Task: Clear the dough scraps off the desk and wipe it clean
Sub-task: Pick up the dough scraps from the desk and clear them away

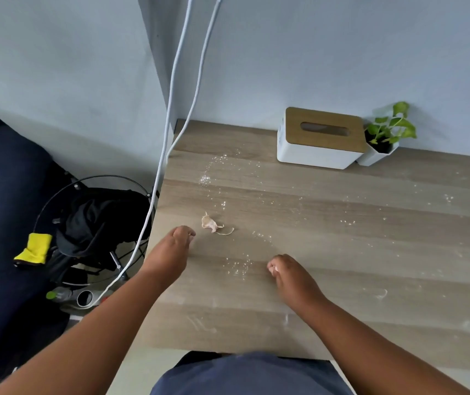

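Observation:
A pale dough scrap [210, 223] with a thin tail lies on the wooden desk [342, 252], left of centre. My left hand [175, 246] hovers just left of it, fingers curled, a small gap from the scrap. My right hand [288, 273] rests lower and to the right, its fingers pinched on a small pale bit of dough [272, 269]. Flour specks [239, 266] dust the desk between the hands and trail toward the back. A yellow cloth [34, 248] hangs on the wire bin at the left.
A white tissue box with a wooden lid [320, 138] and a small potted plant [384, 138] stand at the back by the wall. Two white cables [171, 124] hang down past the desk's left edge. A black-lined wire bin [97, 220] stands left of the desk.

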`<action>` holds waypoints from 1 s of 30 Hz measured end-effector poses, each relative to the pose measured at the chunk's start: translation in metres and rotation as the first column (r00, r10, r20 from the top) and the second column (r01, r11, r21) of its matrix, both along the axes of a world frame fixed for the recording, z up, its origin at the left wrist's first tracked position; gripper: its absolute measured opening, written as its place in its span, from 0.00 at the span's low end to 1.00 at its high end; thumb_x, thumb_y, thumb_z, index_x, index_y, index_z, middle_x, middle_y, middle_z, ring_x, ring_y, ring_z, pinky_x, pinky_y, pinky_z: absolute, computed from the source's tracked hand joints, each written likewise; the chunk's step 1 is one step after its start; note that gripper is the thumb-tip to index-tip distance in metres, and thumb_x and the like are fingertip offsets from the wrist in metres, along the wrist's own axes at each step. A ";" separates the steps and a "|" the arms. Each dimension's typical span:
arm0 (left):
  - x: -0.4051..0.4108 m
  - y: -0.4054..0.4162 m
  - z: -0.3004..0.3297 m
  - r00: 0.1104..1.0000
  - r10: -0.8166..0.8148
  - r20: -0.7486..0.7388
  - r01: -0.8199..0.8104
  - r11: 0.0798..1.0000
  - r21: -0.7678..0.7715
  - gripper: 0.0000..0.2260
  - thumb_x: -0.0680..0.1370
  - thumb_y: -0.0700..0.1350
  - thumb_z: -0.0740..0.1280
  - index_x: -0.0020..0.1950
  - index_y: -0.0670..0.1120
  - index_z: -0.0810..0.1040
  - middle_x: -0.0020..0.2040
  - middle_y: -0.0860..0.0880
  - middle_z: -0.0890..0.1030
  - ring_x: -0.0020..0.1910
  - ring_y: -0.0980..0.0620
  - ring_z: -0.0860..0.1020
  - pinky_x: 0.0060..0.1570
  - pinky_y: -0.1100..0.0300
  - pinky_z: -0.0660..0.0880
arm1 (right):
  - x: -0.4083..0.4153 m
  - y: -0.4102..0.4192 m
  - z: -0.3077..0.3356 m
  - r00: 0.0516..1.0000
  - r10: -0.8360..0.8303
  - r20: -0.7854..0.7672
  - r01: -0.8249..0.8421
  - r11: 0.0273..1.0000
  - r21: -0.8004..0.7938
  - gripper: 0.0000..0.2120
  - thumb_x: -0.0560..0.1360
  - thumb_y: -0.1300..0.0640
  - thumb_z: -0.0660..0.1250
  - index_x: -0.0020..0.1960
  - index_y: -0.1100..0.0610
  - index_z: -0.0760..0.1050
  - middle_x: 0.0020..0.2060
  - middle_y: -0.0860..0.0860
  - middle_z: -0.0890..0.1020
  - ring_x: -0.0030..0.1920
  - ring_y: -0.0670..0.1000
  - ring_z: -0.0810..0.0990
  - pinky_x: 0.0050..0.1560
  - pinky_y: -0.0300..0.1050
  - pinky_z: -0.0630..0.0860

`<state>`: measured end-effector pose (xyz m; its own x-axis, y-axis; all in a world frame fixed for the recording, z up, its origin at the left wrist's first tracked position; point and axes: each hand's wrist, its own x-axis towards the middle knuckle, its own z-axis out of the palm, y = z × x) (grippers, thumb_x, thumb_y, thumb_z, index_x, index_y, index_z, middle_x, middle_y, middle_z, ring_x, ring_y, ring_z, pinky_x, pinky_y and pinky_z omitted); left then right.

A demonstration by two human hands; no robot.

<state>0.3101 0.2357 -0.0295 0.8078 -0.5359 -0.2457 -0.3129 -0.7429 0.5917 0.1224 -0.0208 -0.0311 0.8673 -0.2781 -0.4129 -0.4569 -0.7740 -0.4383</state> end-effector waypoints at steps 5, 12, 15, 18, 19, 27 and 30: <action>0.009 -0.025 -0.002 0.994 -0.021 0.104 0.016 0.998 0.054 0.12 0.83 0.53 0.64 0.57 0.44 0.74 0.52 0.44 0.80 0.48 0.39 0.80 0.39 0.53 0.69 | 0.002 -0.013 -0.005 0.999 0.040 0.003 -0.040 0.998 0.043 0.09 0.83 0.62 0.58 0.57 0.54 0.76 0.53 0.49 0.77 0.51 0.50 0.77 0.54 0.48 0.76; 0.018 -0.059 -0.014 0.999 -0.039 0.025 0.031 0.965 0.259 0.35 0.72 0.72 0.67 0.67 0.48 0.69 0.62 0.47 0.75 0.61 0.44 0.77 0.55 0.51 0.76 | 0.016 -0.036 -0.002 0.998 0.053 0.038 -0.055 0.997 0.046 0.06 0.84 0.59 0.59 0.54 0.56 0.75 0.52 0.50 0.77 0.49 0.51 0.78 0.51 0.49 0.76; 0.018 -0.069 -0.016 1.000 0.001 0.023 -0.006 0.977 0.212 0.33 0.71 0.69 0.72 0.62 0.47 0.69 0.58 0.46 0.78 0.59 0.44 0.78 0.53 0.50 0.78 | 0.020 -0.043 -0.004 0.996 0.063 0.055 -0.066 0.996 0.056 0.06 0.84 0.58 0.60 0.54 0.56 0.76 0.53 0.50 0.77 0.49 0.50 0.78 0.52 0.48 0.76; 0.018 -0.075 -0.019 0.997 -0.063 0.053 0.053 0.983 0.174 0.20 0.78 0.60 0.71 0.58 0.46 0.72 0.55 0.46 0.79 0.55 0.43 0.79 0.47 0.51 0.76 | 0.023 -0.047 -0.007 0.994 0.086 0.065 -0.090 0.994 0.055 0.06 0.84 0.54 0.63 0.53 0.55 0.76 0.52 0.49 0.77 0.47 0.49 0.78 0.49 0.44 0.74; 0.018 -0.076 -0.019 0.993 -0.097 0.066 0.085 0.982 0.170 0.15 0.80 0.57 0.69 0.56 0.46 0.73 0.53 0.47 0.79 0.54 0.42 0.80 0.44 0.52 0.75 | 0.023 -0.048 -0.009 0.993 0.101 0.067 -0.105 0.993 0.057 0.06 0.84 0.53 0.63 0.53 0.55 0.76 0.52 0.49 0.77 0.47 0.49 0.77 0.48 0.44 0.74; 0.022 -0.066 -0.020 0.981 -0.184 0.070 0.175 0.978 0.118 0.07 0.83 0.44 0.64 0.53 0.40 0.74 0.51 0.42 0.79 0.50 0.39 0.79 0.44 0.52 0.73 | 0.031 -0.047 -0.011 0.987 0.149 0.063 -0.151 0.988 0.031 0.04 0.84 0.56 0.62 0.52 0.55 0.74 0.51 0.50 0.77 0.45 0.50 0.77 0.46 0.45 0.74; 0.022 -0.059 -0.012 0.986 -0.143 0.082 0.140 0.989 0.036 0.06 0.83 0.40 0.64 0.58 0.40 0.77 0.51 0.43 0.80 0.48 0.41 0.80 0.47 0.52 0.76 | 0.032 -0.046 -0.010 0.986 0.162 0.034 -0.163 0.987 0.013 0.07 0.82 0.63 0.60 0.54 0.54 0.74 0.52 0.50 0.76 0.46 0.51 0.77 0.47 0.46 0.75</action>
<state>0.3323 0.1766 -0.0417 0.7427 -0.6396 -0.1983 -0.4636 -0.7048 0.5370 0.1542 -0.0669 -0.0408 0.9133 -0.1260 -0.3873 -0.3111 -0.8295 -0.4638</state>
